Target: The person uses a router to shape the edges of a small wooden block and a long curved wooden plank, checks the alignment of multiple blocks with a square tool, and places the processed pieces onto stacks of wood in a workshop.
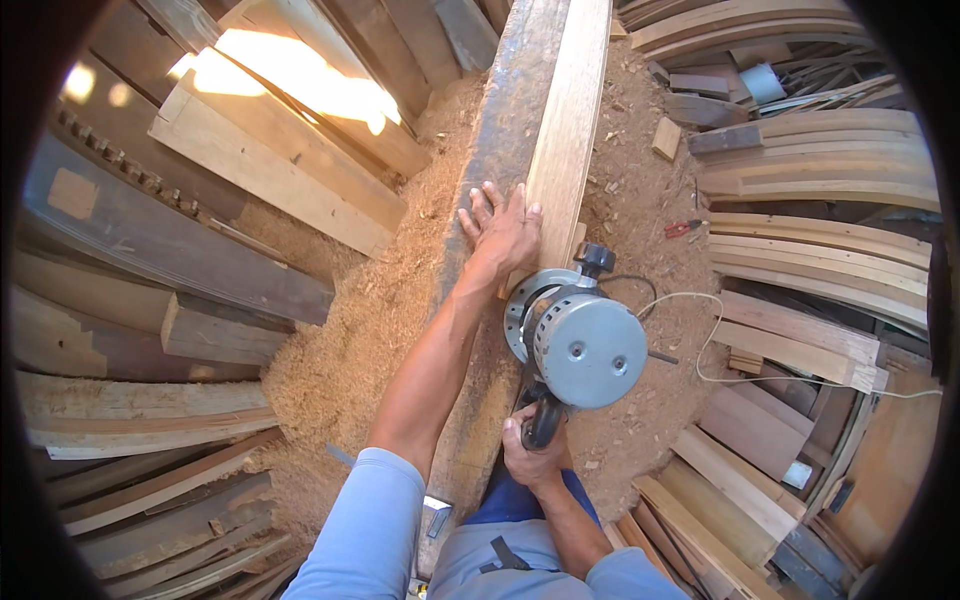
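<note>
Router [590, 345], one, grey: at the near end of the board's visible length; black handle [541, 424] grasped by the fingers of my right hand [535, 462].
Board [570, 130], one, pale: running far along the surface [500, 125].
My left hand [507, 238]: fingers spread, unclenched, by the board's left edge.

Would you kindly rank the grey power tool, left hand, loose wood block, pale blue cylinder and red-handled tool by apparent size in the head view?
1. Grey power tool
2. Left hand
3. Pale blue cylinder and loose wood block: too alike to rank
4. Red-handled tool
</note>
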Demonstrator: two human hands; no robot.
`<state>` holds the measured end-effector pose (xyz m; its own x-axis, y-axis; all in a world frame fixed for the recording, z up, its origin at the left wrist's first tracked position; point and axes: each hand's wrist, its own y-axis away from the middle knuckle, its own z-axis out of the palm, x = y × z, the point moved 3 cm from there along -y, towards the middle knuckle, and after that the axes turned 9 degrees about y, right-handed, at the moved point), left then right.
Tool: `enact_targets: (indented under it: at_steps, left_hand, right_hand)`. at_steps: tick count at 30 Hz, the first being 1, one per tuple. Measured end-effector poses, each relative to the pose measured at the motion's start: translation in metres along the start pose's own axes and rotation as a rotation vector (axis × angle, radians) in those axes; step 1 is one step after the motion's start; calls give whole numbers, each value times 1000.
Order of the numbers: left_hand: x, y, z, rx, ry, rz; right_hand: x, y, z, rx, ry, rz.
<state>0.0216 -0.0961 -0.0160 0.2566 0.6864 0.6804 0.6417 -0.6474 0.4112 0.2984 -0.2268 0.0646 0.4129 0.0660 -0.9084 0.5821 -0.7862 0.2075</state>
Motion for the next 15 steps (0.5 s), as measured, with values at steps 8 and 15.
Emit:
enact_targets:
  at_steps: [8,15]
  left_hand:
    - [-2,4,-1,9,107,30]
    - [-4,-2,-6,-53,170,-10]
  right_hand:
    - [-3,-52,0,97,-59,-65]
    - [-23,-125,-5,144,-74,-69]
